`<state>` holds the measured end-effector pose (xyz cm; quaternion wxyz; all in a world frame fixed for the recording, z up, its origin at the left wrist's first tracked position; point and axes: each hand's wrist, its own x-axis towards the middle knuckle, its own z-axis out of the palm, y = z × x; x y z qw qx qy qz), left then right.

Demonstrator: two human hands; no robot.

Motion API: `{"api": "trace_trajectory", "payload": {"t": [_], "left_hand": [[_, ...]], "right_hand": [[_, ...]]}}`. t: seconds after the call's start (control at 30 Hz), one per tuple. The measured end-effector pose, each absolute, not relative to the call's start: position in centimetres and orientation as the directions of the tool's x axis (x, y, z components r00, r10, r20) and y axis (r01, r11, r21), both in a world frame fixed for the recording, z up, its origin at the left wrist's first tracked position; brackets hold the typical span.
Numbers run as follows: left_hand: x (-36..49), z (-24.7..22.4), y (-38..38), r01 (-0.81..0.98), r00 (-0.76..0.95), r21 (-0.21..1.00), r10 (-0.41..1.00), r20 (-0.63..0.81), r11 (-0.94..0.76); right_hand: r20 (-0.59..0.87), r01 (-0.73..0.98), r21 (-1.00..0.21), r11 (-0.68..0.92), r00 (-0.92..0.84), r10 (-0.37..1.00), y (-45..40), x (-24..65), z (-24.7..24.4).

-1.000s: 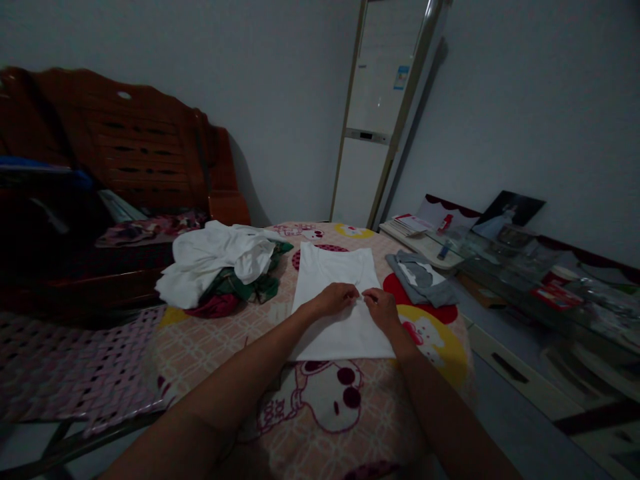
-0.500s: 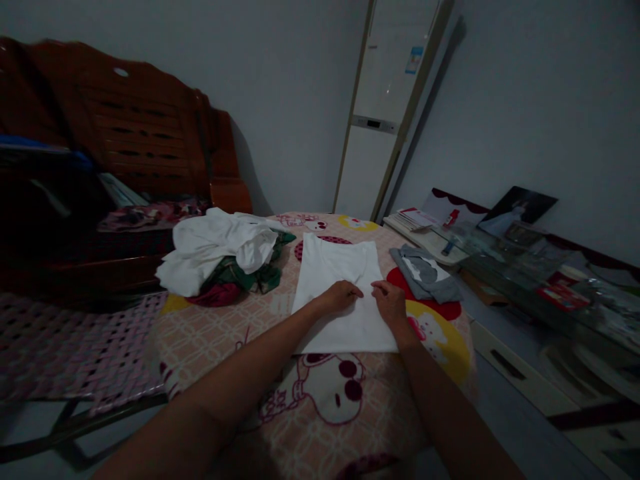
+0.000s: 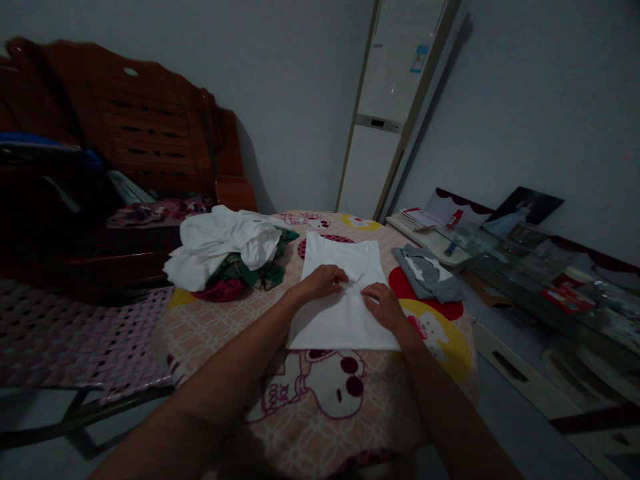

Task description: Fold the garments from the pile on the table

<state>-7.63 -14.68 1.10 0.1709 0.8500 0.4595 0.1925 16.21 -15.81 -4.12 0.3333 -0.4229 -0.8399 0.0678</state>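
Observation:
A white shirt (image 3: 345,327) lies spread on the round table, its neckline toward the far side and its straight edge toward me. Over the middle of the shirt, my left hand (image 3: 325,281) is closed, its fingertips pinching the cloth. Just to the right, my right hand (image 3: 383,303) has its fingers bent and closed on the same shirt near its right side. Small creases run through the fabric between the two hands. The fingertips are partly hidden and dim.
A heap of white, green and dark red clothes (image 3: 225,250) sits at the table's left. Folded grey clothing (image 3: 427,270) lies at the right. The patterned tablecloth (image 3: 310,440) covers the table. Beyond are a wooden bench (image 3: 150,133), a woven seat (image 3: 80,340) and a glass-topped cabinet (image 3: 520,273).
My left hand has moved left and slightly away from me over the shirt. My right hand has shifted slightly left. Creases now show between them, and the view has shifted a little.

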Motion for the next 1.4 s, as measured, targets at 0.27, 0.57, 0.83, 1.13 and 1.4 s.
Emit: {"api": "trace_trajectory", "payload": {"t": [0.27,0.57,0.83,1.13,1.4], "left_hand": [[-8.8,0.6,-15.3,0.795,0.511,0.375,0.86,0.009,-0.477],[-8.3,1.0,-15.7,0.882,0.433,0.249,0.897,-0.086,-0.401],[-8.5,1.0,-15.7,0.899,0.397,0.239,0.914,-0.086,-0.367],[-8.8,1.1,-15.4,0.85,0.476,0.313,0.873,-0.106,-0.425],[-8.4,1.5,-15.9,0.781,0.534,0.428,0.841,-0.081,-0.454]], "right_hand": [[0.53,0.642,-0.329,0.692,-0.481,0.698,-15.6,16.7,-5.9],[0.519,0.699,-0.347,0.626,-0.413,0.749,-15.4,16.9,-5.9],[0.529,0.715,-0.327,0.618,-0.403,0.746,-15.1,17.6,-6.3],[0.522,0.689,-0.332,0.644,-0.434,0.734,-15.1,17.4,-6.4],[0.491,0.705,-0.369,0.606,-0.405,0.771,-15.6,16.1,-4.8]]}}
